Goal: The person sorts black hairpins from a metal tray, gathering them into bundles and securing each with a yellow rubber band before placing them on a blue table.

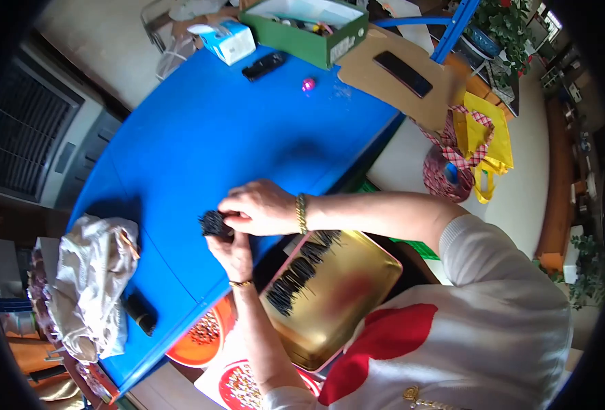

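Over the near edge of the blue table (200, 150), my left hand (233, 258) is closed around a bundle of thin black strands (214, 224) from below. My right hand (258, 208) reaches across from the other side, its fingers bent and pressed against the same bundle. The strands' tips stick out past the fingers; their lower part is hidden in the grip. Below my hands, a gold metal tray (330, 307) holds several clusters of similar black strands (296, 280) along one side.
An orange bowl (226, 321) and a red bowl (231, 379) hold small beads. White cloth (94, 287) and a black cylinder (139, 313) lie left. Farther off are a green box (343, 46), a pink ball (308, 84) and a phone (403, 74) on cardboard (364, 72).
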### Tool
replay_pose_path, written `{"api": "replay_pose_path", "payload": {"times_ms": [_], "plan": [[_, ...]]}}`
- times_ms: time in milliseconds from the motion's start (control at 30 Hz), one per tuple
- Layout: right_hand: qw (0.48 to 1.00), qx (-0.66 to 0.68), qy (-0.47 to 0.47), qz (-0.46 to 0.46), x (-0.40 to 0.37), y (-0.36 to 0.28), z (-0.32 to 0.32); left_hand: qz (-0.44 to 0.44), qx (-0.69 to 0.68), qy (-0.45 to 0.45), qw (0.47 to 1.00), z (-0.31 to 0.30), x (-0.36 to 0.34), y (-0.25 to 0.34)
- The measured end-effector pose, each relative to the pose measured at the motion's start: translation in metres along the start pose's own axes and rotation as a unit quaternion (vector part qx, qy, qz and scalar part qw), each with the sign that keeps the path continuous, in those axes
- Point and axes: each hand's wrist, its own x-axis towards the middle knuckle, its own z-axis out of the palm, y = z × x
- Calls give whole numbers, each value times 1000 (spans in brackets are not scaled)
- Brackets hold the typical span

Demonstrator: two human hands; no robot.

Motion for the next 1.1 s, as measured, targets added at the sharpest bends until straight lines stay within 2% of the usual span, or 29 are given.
{"api": "replay_pose_path", "payload": {"times_ms": [67, 133, 233, 333, 367, 567, 667, 767, 867, 1100], "plan": [[999, 13, 30, -17, -1, 1, 3, -28, 58, -25, 998, -3, -1, 6], [999, 31, 37, -6, 0, -1, 1, 6, -23, -31, 999, -1, 1, -7], [998, 43, 36, 3, 5, 0, 4, 29, 25, -41, 998, -5, 0, -10], [999, 31, 25, -6, 10, 1, 3, 28, -28, -44, 998, -6, 0, -14], [999, 34, 29, -8, 10, 1, 2, 23, -8, -52, 998, -8, 0, -15], [994, 55, 88, -29, 6, 4, 8, 56, 47, -54, 996, -6, -1, -16], [988, 113, 102, -4, 8, -4, 2, 62, 58, -54, 995, -5, 1, -13], [992, 71, 99, -44, 9, 1, 2, 52, 46, -57, 996, -3, -1, -12], [993, 82, 79, -13, 8, 1, 2, 51, 61, -49, 996, -3, -1, -10], [987, 96, 123, -26, 5, -1, 4, 52, 77, -38, 995, 0, -1, -8]]}}
